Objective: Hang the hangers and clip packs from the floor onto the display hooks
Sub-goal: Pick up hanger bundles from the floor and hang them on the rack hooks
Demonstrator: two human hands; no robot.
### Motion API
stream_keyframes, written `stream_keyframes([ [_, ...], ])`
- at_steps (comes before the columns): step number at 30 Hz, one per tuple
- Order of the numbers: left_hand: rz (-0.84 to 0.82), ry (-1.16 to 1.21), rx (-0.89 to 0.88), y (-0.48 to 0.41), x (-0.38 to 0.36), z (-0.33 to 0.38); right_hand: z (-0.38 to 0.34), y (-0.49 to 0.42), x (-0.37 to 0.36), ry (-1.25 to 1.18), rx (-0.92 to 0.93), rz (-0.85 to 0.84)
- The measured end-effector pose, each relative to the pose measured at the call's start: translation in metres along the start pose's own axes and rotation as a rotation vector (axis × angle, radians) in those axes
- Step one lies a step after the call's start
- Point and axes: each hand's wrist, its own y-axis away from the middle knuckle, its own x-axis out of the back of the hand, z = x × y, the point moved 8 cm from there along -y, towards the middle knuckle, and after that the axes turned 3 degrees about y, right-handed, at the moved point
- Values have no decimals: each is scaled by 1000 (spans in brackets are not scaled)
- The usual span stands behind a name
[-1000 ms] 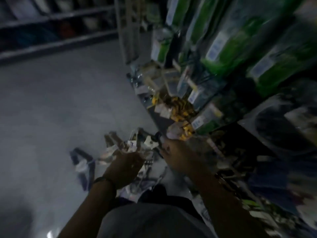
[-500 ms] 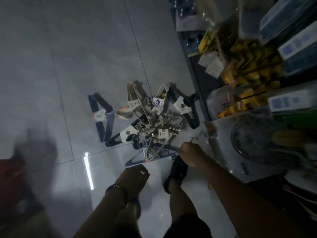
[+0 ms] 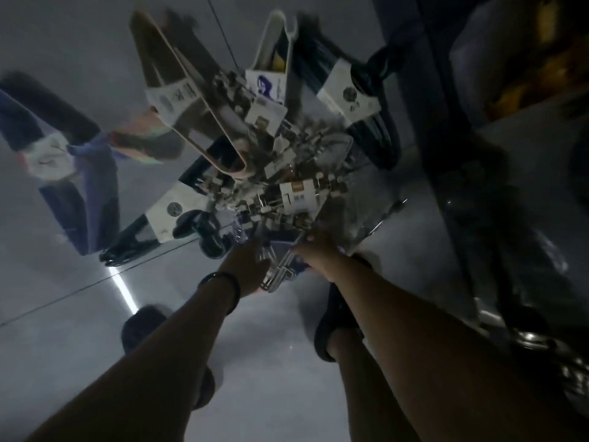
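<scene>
The hangers and clip packs lie in a tangled heap (image 3: 287,173) on the grey tiled floor (image 3: 79,362) beside the display shelving (image 3: 478,161). The left hand (image 3: 245,266) and the right hand (image 3: 315,253) are down at its near edge, either side of a bundle of chrome wire hangers (image 3: 275,274); in the dim blur I cannot tell whether either hand's fingers are curled or straight. The bundles look stiff, light and prone to snagging, so I would lift by the hook ends, and take the clip packs (image 3: 298,197) by their card headers.

Glossy floor (image 3: 79,362) under shiny metal clips (image 3: 280,202) and plastic hangers (image 3: 204,100)
</scene>
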Motion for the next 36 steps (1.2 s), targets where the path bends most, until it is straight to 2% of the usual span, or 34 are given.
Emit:
stream_keyframes([
  [2, 69, -13, -98, -16, -3, 3, 5, -19, -22, -90, 9, 22],
  [5, 134, -133, -191, -28, -2, 13, 5, -28, -29, -138, 126, 136],
  [8, 124, -136, -174, -21, 9, 25, 1, -4, -9, -165, 157, 311],
  [10, 122, -228, -209, -20, 17, 36, -8, 26, 8, -250, 132, 386],
  [12, 102, -171, -168, -18, 32, 40, -15, 57, 22, -292, 95, 439],
  [14, 83, -88, -137, -18, 49, 40, -23, 92, 32, -236, 89, 478],
  [16, 77, -133, -172, -17, 62, 45, -26, 123, 41, -105, 96, 500],
  [19, 139, -148, -193, -13, 85, 56, -24, 162, 58, 78, 101, 538],
  [21, 190, -54, -196, -10, 92, 56, -20, 181, 68, 154, 109, 556],
  [29, 257, 131, -82, 27, 42, 46, 11, 217, 111, 318, 152, 519],
  [31, 349, 89, -199, 40, 34, 75, 23, 223, 122, 348, 160, 536],
  [32, 345, 89, -287, 41, 27, 94, 28, 225, 126, 362, 168, 546],
  [34, 196, 125, -408, 37, 3, 138, 38, 228, 132, 367, 186, 560],
  [36, 62, 157, -391, 28, -11, 166, 43, 228, 132, 365, 201, 558],
])
